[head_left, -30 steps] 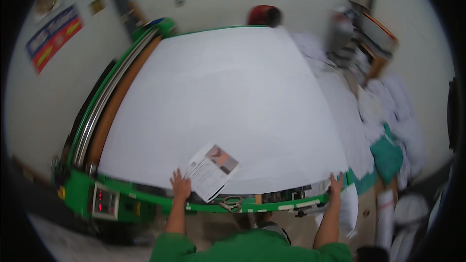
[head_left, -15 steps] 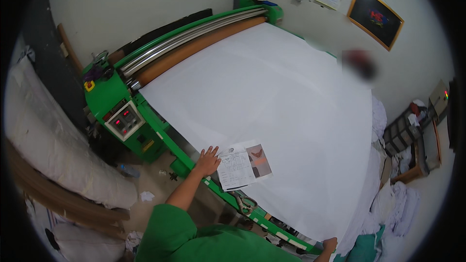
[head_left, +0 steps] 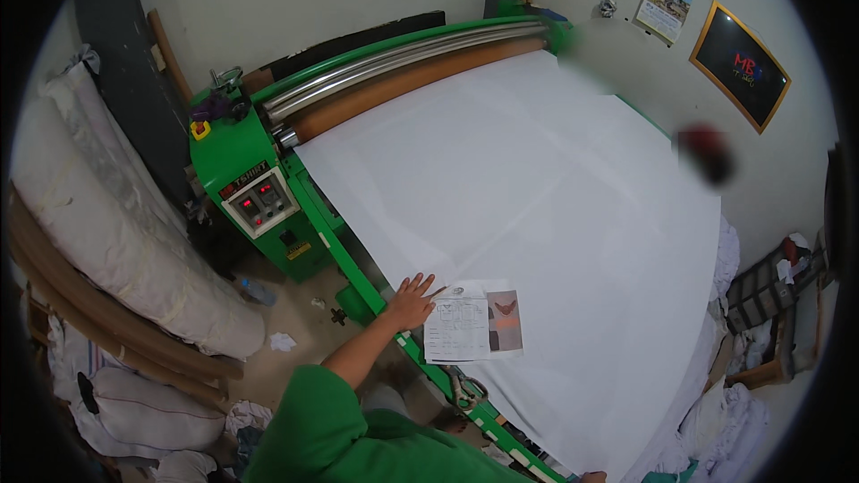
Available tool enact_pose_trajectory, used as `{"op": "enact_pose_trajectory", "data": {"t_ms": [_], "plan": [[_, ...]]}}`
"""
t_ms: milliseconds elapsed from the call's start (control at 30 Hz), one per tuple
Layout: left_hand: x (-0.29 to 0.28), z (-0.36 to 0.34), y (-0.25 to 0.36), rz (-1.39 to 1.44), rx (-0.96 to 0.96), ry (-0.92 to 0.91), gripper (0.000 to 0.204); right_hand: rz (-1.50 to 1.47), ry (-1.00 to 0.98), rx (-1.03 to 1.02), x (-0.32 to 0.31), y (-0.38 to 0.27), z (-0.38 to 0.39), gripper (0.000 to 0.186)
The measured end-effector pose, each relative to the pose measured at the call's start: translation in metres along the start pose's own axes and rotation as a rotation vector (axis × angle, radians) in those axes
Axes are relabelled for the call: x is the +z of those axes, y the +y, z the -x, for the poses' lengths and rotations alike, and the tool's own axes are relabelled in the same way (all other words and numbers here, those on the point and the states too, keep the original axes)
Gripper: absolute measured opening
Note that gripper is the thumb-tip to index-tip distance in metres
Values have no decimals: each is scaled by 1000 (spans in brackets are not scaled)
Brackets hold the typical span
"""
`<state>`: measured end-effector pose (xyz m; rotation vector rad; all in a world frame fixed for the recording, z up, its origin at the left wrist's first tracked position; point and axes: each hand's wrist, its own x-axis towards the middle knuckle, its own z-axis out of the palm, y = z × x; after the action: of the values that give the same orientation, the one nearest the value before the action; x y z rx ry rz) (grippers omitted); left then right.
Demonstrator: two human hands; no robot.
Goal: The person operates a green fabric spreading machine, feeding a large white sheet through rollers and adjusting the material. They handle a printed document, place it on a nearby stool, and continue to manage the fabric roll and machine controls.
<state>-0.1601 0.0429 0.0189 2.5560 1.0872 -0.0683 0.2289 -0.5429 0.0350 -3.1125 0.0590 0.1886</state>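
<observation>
A broad white sheet (head_left: 537, 197) lies over the bed of a green roller press (head_left: 234, 148). My left hand (head_left: 412, 302) rests on the sheet's near left edge, palm down with fingers spread. Just right of its fingers are a printed form (head_left: 456, 331) and a photo sheet (head_left: 506, 322); a thin pencil-like stick (head_left: 438, 292) lies by the fingertips. Scissors (head_left: 467, 389) sit on the green frame below the papers. Cut off by the lower border, my right hand (head_left: 593, 477) has its fingers curled at the sheet's near corner, apparently pinching it; its fingertips are hidden.
An orange-brown roller (head_left: 420, 80) and metal bars run along the press's far side. Its control panel (head_left: 261, 204) has red lit displays. Wrapped rolls (head_left: 134, 224) lean at the left, with a plastic bottle (head_left: 258, 292) on the floor. Bundled white cloth (head_left: 725, 420) is heaped at the right.
The whole view has shifted, so the press and sheet appear farther right. My left hand stays flat beside the papers. My right hand has slipped mostly out of the lower border.
</observation>
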Motion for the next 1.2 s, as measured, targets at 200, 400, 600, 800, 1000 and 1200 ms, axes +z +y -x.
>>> {"op": "enact_pose_trajectory", "data": {"t_ms": [200,400,600,800,1000,1200], "plan": [[-20,-27,-13,213,74,53,46,-81,34,-105,-14,-56,29,46],[-70,-85,-43,756,232,-190,26,-900,-134,-491,-27,-282,160,35],[-144,-89,-24,740,568,-392,30,-572,81,-965,-138,-450,274,53],[-202,-73,-33,698,722,-452,35,-299,-192,-1039,-200,-494,296,24],[-219,-133,-218,576,287,64,41,-741,-238,-873,-240,-413,310,14],[-252,-239,-421,113,51,349,46,-725,-355,-521,-259,-427,356,22]]}}
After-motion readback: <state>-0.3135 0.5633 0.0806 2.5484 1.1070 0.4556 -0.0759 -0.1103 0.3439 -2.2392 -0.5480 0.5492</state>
